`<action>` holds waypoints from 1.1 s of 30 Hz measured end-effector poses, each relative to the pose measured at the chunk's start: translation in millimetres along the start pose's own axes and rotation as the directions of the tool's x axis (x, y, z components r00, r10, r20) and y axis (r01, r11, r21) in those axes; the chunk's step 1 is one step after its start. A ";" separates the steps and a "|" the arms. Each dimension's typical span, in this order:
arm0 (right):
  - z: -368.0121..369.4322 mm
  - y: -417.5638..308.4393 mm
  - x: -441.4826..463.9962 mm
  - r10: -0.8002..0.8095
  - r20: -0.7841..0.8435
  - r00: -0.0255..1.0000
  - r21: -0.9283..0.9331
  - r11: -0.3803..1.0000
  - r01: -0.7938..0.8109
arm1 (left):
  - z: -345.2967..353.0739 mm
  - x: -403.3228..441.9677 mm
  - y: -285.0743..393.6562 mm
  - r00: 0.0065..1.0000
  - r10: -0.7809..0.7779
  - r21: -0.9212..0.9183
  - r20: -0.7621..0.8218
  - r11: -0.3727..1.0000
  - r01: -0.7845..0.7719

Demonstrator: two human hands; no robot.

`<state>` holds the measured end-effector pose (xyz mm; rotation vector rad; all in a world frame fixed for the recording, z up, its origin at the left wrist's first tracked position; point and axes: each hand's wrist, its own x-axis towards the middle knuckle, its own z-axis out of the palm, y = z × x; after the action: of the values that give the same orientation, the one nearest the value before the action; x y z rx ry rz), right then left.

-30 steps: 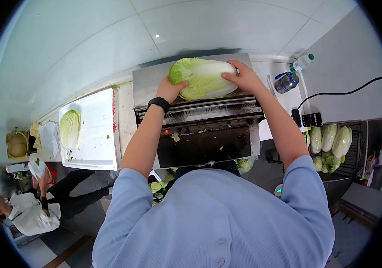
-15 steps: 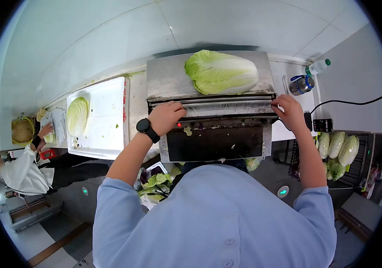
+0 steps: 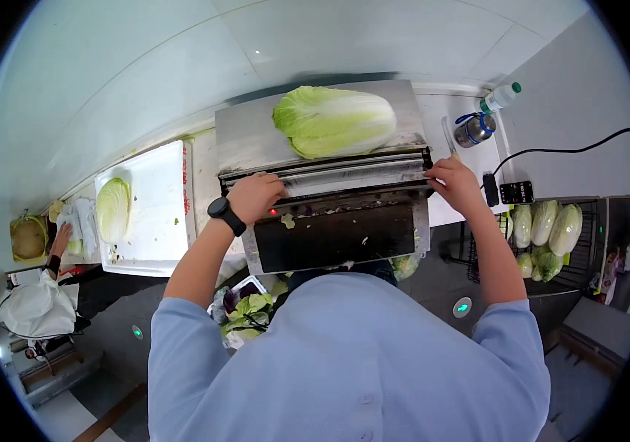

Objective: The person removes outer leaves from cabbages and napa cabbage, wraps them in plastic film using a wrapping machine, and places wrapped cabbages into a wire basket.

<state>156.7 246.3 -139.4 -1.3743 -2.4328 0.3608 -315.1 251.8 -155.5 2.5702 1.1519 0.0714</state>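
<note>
A film-wrapping machine (image 3: 330, 239) with a dark heating plate stands in front of me, its small red light lit. Across it lies a roll of clear cling film (image 3: 352, 174). My left hand (image 3: 257, 195) pinches the film near its left end; a black watch is on that wrist. At the right end, the fingers of my right hand (image 3: 453, 182) are closed on the film's edge. Beyond the roll, a whole napa cabbage (image 3: 337, 121) lies unwrapped on the machine's metal top, touched by neither hand.
Left of the machine is a white tray (image 3: 145, 258) holding another napa cabbage (image 3: 113, 210). To the right are a knife (image 3: 449, 136), a steel flask (image 3: 475, 130), a bottle (image 3: 501, 97) and a phone (image 3: 516, 192). Wrapped cabbages (image 3: 543, 225) fill a rack. A co-worker (image 3: 39, 302) stands far left.
My view has shifted, so the machine and cabbage appear farther left. Both hands keep their places at the film's ends. The co-worker's arm has changed position slightly.
</note>
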 end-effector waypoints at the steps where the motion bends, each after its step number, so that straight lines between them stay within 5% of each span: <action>1: 1.8 0.7 0.9 0.003 0.008 1.000 -0.002 1.000 -0.003 | -0.7 -1.1 1.2 0.999 -0.015 -0.027 -0.031 1.000 0.014; 13: 24.5 12.5 15.4 0.059 0.114 0.992 0.067 0.995 -0.067 | 4.0 -14.7 2.8 0.944 -0.184 -0.232 -0.275 0.965 0.121; 18: 19.3 9.5 12.1 0.079 0.069 0.994 0.163 0.983 -0.089 | 6.8 -17.3 5.8 0.936 -0.256 -0.299 -0.239 0.937 0.180; 27: 11.6 17.4 22.1 -0.018 0.168 0.986 0.031 0.999 0.013 | 5.8 -18.9 5.3 0.944 -0.242 -0.281 -0.223 0.944 0.175; 33: 18.0 20.5 25.5 0.065 0.250 0.966 0.132 0.986 -0.101 | 4.7 -17.5 4.8 0.934 -0.275 -0.329 -0.228 0.925 0.192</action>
<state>153.2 277.5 -159.6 -1.4462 -2.4862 0.7538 -322.5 234.6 -157.0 2.1824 1.4170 0.5174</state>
